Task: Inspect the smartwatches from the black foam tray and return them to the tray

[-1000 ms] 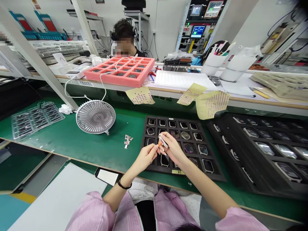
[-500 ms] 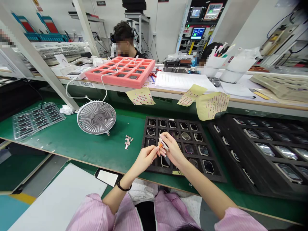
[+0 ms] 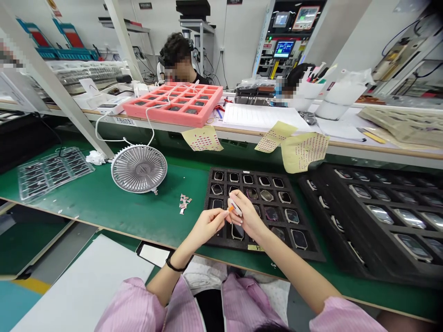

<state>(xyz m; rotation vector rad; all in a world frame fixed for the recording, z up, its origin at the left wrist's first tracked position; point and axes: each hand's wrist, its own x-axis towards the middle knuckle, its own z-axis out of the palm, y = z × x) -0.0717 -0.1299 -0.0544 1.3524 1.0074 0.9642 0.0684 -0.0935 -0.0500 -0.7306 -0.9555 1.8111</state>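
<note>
From where I'm standing, the head camera looks down on a long green ESD mat [image 3: 104, 184] at an electronics workbench, and the seated person's two bare hands are raised together over a black foam tray [image 3: 304, 235]. The right hand [image 3: 247, 214] is clenched around a small white piece with an orange tip [image 3: 234, 207], pinching it between thumb and fingers just above the tray's cells. The left hand [image 3: 207, 226] comes in from the other side, its thumb and forefinger [image 3: 223, 212] closed up right at the orange tip, though I can't tell whether they are gripping it. The tray's cells hold rounded-rectangle smartwatch bodies [image 3: 266, 195], some of them directly beneath the hands. A black band [image 3: 175, 265] circles the left wrist, and pink striped sleeves [image 3: 133, 309] cover the arms. Just left of the tray, a little heap of small metal pieces [image 3: 183, 204] lies on the mat, with a white desk fan [image 3: 139, 169] farther left. A second black tray [image 3: 346, 258] of larger screens [image 3: 380, 214] sits to the right. Across the bench, a co-worker [image 3: 175, 48] sits behind a pink foam tray [image 3: 173, 121].
</note>
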